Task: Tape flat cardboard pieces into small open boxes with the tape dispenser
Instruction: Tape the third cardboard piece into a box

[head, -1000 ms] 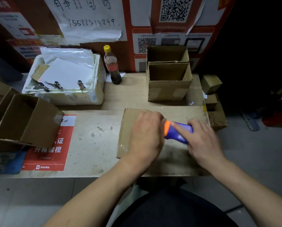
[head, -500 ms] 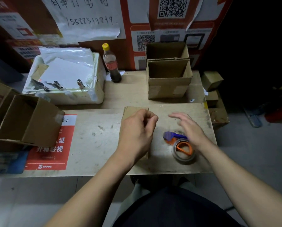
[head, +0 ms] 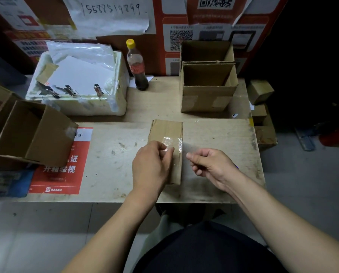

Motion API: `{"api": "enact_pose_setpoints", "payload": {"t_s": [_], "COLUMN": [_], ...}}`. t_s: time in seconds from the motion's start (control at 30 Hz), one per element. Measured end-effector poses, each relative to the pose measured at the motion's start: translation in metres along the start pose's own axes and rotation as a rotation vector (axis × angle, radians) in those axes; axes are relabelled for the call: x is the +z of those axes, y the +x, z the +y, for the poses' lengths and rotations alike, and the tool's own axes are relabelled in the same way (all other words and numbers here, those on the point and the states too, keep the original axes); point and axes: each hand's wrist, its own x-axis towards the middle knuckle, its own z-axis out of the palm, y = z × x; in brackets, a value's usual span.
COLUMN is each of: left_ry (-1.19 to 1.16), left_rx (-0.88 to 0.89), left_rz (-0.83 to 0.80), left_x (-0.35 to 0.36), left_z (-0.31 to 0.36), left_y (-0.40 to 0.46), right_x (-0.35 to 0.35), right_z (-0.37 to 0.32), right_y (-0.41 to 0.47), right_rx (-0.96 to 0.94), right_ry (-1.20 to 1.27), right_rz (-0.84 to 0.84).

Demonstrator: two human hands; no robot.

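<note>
Hands work a flat brown cardboard piece [head: 165,134] on the counter [head: 113,154]: left hand [head: 152,166] pinching clear tape, right hand [head: 209,164] loosely curled, empty. Light, stiff; best held by edges.

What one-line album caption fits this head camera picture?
Left hand and right hand hover over a flat cardboard piece with a tape strip.

Matt brown cardboard piece [head: 165,133], glossy clear tape [head: 171,141], scuffed wooden table [head: 115,154].
</note>
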Motion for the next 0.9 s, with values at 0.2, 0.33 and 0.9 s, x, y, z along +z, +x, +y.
{"api": "enact_pose_setpoints", "payload": {"t_s": [0.2, 0.33, 0.9], "left_ry": [0.192, 0.349, 0.297], "left_rx": [0.208, 0.338, -0.148], "left_rz": [0.141, 0.168, -0.037], "left_x": [0.014, 0.022, 0.027], "left_z": [-0.013, -0.024, -0.033], "left_y": [-0.001, 0.007, 0.009], "right_x": [0.007, 0.009, 0.033], "right_z": [0.023, 0.028, 0.053], "right_y": [0.002, 0.005, 0.028], "right_rx": [-0.1, -0.123, 0.066], "right_ry": [0.013, -0.023, 0.233], "right_rz": [0.119, 0.145, 0.006]}}
